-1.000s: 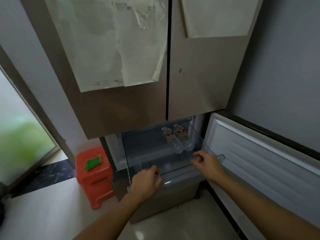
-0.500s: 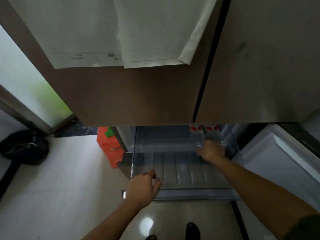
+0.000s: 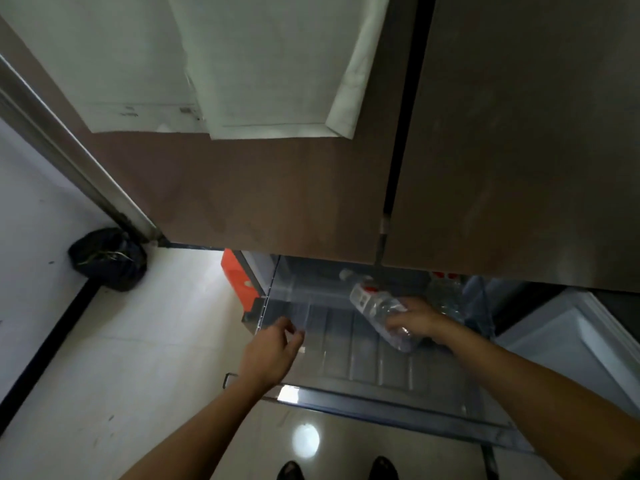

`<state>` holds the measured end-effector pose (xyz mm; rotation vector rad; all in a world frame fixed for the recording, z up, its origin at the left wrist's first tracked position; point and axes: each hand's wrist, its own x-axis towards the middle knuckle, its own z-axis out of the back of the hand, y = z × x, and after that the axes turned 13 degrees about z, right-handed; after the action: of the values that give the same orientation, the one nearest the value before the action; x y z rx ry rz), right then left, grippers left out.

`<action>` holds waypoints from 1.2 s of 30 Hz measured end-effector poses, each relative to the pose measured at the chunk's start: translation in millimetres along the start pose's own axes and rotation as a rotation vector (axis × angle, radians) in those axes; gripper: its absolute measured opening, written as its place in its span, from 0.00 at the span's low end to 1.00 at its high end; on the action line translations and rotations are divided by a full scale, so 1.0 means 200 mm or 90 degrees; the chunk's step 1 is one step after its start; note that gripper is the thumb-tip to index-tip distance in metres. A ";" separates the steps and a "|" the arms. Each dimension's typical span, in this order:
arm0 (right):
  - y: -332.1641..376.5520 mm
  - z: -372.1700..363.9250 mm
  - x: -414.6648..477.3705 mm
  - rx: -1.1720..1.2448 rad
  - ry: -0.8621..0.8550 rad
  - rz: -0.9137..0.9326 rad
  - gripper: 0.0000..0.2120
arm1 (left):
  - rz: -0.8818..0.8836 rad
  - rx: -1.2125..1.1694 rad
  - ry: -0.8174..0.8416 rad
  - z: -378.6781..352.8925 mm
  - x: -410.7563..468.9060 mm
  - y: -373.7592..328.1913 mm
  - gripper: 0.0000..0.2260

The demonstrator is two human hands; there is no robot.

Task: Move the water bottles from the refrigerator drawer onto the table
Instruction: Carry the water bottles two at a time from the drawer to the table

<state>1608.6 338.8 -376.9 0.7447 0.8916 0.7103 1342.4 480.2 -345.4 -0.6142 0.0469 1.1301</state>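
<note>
The right hand [image 3: 417,320] is gripping a clear water bottle [image 3: 372,303] around its lower half, fingers curled over the crinkled plastic. The bottle is lying tilted, its capped end pointing up and to the left towards the back of the refrigerator drawer [image 3: 346,344], its base pointing towards the person. It is sitting just over the drawer's ribbed floor; whether it is touching that floor cannot be told. The left hand [image 3: 273,348] is hovering over the drawer's front left corner with fingers loosely curled, holding nothing; whether the fingertips are touching the clear side wall cannot be told. A second bottle [image 3: 446,292] is lying at the back right of the drawer, partly hidden under the upper doors [image 3: 277,202], with red showing at its top. The drawer is standing pulled well out. Paper sheets [image 3: 263,64] are hanging on the upper doors. An orange stool [image 3: 239,278] is standing just left of the drawer, and a black bag [image 3: 107,259] is sitting on the floor [image 3: 121,358] by the wall, well apart from it. A white-lined lower door [image 3: 571,337] is hanging open at the right. The tips of two dark shoes [image 3: 291,471] are showing at the bottom edge.
</note>
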 end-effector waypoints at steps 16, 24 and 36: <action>0.11 0.17 -0.02 -0.184 -0.141 0.027 0.21 | 0.083 -0.347 -0.003 0.11 -0.02 -0.22 0.10; -0.12 0.16 0.12 -0.369 -0.216 -0.187 0.35 | 0.088 -0.194 -0.159 0.16 -0.10 -0.11 0.09; -0.02 0.05 -0.22 -0.509 0.157 -0.098 0.39 | -0.017 -0.088 -0.157 0.14 -0.12 -0.09 0.21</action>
<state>1599.4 300.1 -357.1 -0.1227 0.7817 0.9424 1340.2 468.6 -306.5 -0.5914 -0.2517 1.1820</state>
